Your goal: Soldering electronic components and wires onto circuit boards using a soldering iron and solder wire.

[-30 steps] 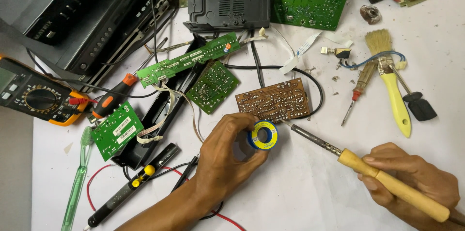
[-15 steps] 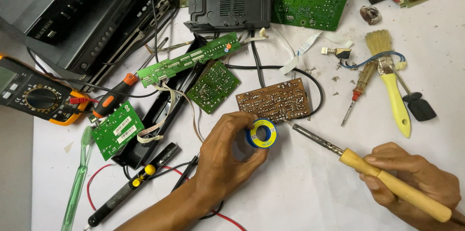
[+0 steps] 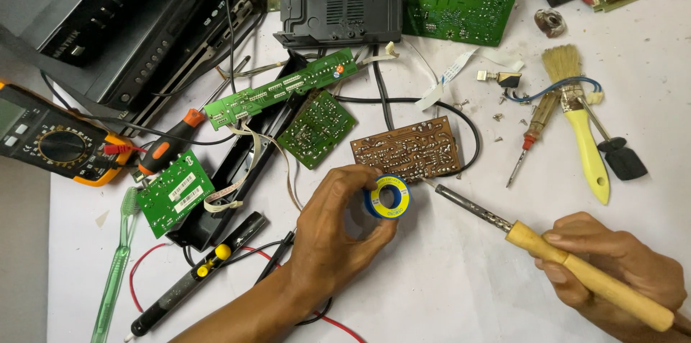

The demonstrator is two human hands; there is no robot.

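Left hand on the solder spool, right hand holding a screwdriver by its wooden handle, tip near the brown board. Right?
Not quite. In the head view the right hand holds a soldering iron, not a screwdriver. Left hand on the solder spool, tip near the brown board: correct.

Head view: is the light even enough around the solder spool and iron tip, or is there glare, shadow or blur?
Head view: light is soft and even on the white table; only faint shadows under the left hand and soldering iron. No strong glare on the solder spool or brown circuit board. Focus is sharp across the frame, with no motion blur on the right hand.
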